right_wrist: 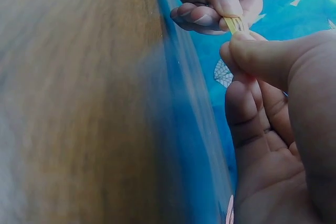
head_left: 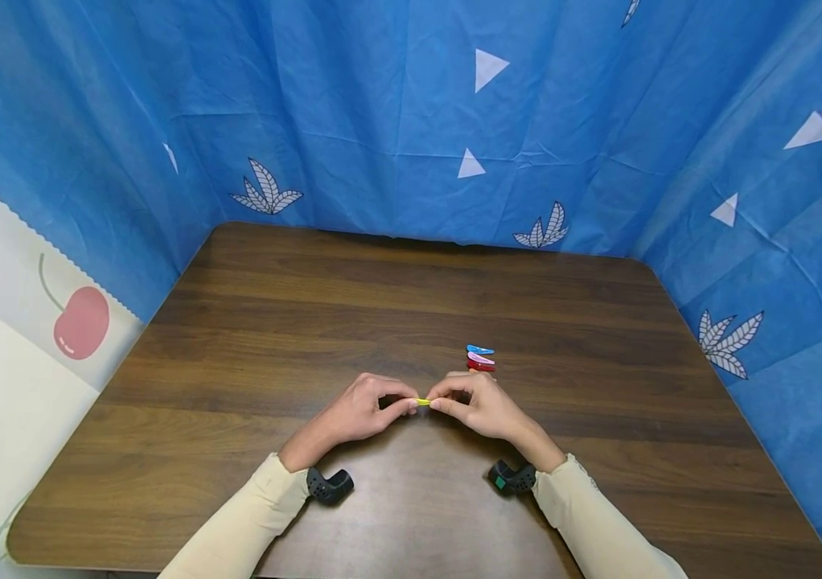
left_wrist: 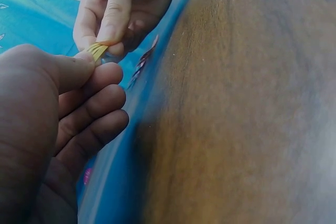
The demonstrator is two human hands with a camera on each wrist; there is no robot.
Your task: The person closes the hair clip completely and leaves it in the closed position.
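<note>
Between the two hands, above the front middle of the table, is a small yellow snap hair clip (head_left: 422,402). My left hand (head_left: 371,408) pinches one end of it between thumb and index finger. The other end is pinched by my right hand (head_left: 479,406). In the left wrist view the yellow clip (left_wrist: 97,51) shows narrow slits; the right wrist view shows its strip (right_wrist: 235,24) bridging both thumbs. Just beyond the right hand lie a blue hair clip (head_left: 480,350), a pink one (head_left: 481,358) and a red one (head_left: 481,366). An orange bit beside them is mostly hidden by that hand.
The brown wooden table (head_left: 273,322) has rounded corners. A blue curtain (head_left: 382,121) with white triangles and leaf prints hangs along its back and right side. To the left hangs a pale cloth (head_left: 20,346) with a cherry print. Each wrist wears a black camera mount (head_left: 330,487).
</note>
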